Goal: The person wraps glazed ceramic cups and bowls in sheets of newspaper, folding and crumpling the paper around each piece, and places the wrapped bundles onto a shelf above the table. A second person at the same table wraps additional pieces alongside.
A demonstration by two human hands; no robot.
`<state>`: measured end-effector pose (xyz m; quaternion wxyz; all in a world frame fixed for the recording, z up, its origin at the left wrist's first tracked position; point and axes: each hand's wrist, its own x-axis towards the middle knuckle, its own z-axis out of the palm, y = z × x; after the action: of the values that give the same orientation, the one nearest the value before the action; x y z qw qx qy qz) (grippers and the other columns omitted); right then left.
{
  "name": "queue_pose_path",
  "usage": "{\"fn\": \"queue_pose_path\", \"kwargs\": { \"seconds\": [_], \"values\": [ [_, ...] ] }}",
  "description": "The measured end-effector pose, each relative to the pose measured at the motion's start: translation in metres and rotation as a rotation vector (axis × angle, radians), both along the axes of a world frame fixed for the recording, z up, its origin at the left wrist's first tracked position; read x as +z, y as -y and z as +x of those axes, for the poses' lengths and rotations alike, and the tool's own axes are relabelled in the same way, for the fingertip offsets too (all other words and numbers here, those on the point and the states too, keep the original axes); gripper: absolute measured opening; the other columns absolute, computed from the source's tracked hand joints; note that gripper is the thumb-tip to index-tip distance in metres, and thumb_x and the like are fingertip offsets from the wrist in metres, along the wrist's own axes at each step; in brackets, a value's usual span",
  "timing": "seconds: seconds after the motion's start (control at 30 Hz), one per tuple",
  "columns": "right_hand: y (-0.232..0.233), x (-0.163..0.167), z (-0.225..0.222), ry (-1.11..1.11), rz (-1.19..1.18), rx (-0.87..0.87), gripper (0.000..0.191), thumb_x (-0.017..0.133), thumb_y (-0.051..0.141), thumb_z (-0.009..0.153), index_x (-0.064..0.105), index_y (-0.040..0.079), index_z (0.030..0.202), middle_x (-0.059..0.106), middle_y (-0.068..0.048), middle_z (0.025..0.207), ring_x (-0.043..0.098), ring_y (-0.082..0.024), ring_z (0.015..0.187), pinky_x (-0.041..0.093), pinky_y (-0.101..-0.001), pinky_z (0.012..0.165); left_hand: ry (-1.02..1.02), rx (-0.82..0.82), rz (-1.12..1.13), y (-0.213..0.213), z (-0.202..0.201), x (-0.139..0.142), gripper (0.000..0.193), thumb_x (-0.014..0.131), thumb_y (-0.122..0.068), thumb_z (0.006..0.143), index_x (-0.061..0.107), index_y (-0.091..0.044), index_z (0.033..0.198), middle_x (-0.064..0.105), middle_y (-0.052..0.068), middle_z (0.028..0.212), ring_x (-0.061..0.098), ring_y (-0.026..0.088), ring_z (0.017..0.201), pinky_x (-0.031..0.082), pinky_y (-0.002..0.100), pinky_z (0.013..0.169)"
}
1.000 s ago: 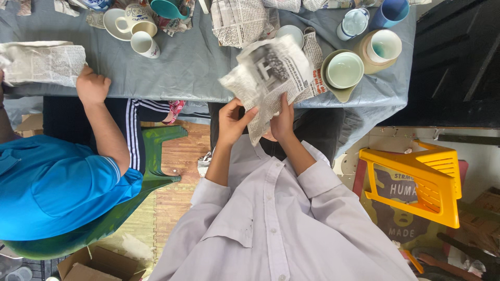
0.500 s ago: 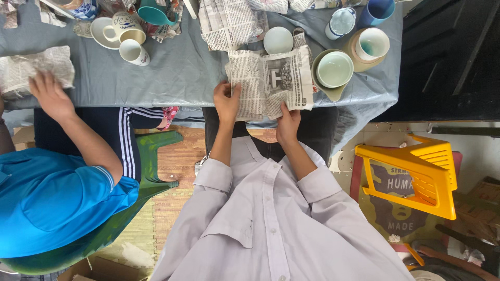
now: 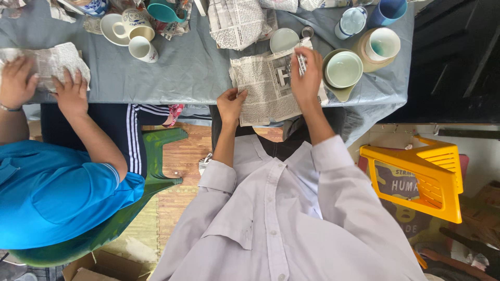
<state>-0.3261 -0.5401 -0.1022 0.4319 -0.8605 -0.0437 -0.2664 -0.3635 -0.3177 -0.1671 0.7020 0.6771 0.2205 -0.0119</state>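
Left hand (image 3: 231, 104) pinching near edge of newspaper sheet (image 3: 268, 88). Right hand (image 3: 306, 73) open, flat on sheet's far right part. Sheet spread on table (image 3: 192, 67) beneath both.

A newspaper sheet (image 3: 268, 88) lies flat at the near edge of the table (image 3: 192, 73), the left hand (image 3: 232, 104) on its near left corner and the right hand (image 3: 306, 75) on its far right part. Just right of the sheet sits a bowl (image 3: 342, 69), apparently stacked on another. Beyond the sheet stands a cup (image 3: 284, 39). Far left, a co-worker's hands (image 3: 70, 91) press a paper bundle (image 3: 49, 62).
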Motion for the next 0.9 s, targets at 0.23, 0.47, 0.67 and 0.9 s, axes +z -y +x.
{"fn": "queue_pose_path", "kwargs": {
  "seconds": [0.23, 0.47, 0.67, 0.9],
  "values": [
    [-0.006, 0.001, 0.093, -0.518, -0.487, -0.079, 0.038, 0.073, 0.036, 0.089, 0.072, 0.004, 0.110, 0.066, -0.021, 0.119, 0.060, -0.039, 0.113, 0.039, -0.0589, 0.095, -0.073, 0.015, 0.012, -0.028, -0.011, 0.012, 0.034, 0.081, -0.007, 0.083, 0.071, 0.011, 0.111, 0.078, 0.014, 0.094, 0.071, 0.015, 0.078, 0.056, 0.027, 0.071],
    [-0.003, -0.004, 0.083, -0.579, -0.375, -0.173, 0.033, 0.066, 0.040, 0.102, 0.076, 0.009, 0.097, 0.074, -0.016, 0.093, 0.069, -0.035, 0.091, 0.043, -0.0476, 0.099, 0.050, 0.082, -0.019, -0.049, -0.013, 0.007, 0.032, 0.079, -0.006, 0.086, 0.071, 0.012, 0.110, 0.077, 0.013, 0.095, 0.070, 0.013, 0.081, 0.055, 0.025, 0.072],
    [0.017, 0.009, 0.064, 0.000, -0.073, -0.348, 0.031, 0.064, 0.030, 0.103, 0.075, 0.002, 0.096, 0.076, -0.009, 0.078, 0.068, -0.027, 0.068, 0.047, -0.0419, 0.084, 0.049, 0.213, 0.023, -0.041, -0.017, -0.003, 0.038, 0.081, -0.008, 0.087, 0.068, 0.014, 0.114, 0.075, 0.015, 0.095, 0.067, 0.013, 0.080, 0.053, 0.025, 0.070],
    [-0.030, -0.023, -0.001, -0.375, 0.167, 0.186, 0.027, 0.074, 0.027, 0.097, 0.078, 0.000, 0.101, 0.077, -0.012, 0.085, 0.072, -0.017, 0.076, 0.056, -0.0330, 0.067, 0.117, 0.202, 0.081, -0.036, -0.018, 0.004, 0.043, 0.081, -0.007, 0.086, 0.061, 0.005, 0.123, 0.075, 0.015, 0.097, 0.068, 0.014, 0.082, 0.054, 0.026, 0.069]
  ]
}}
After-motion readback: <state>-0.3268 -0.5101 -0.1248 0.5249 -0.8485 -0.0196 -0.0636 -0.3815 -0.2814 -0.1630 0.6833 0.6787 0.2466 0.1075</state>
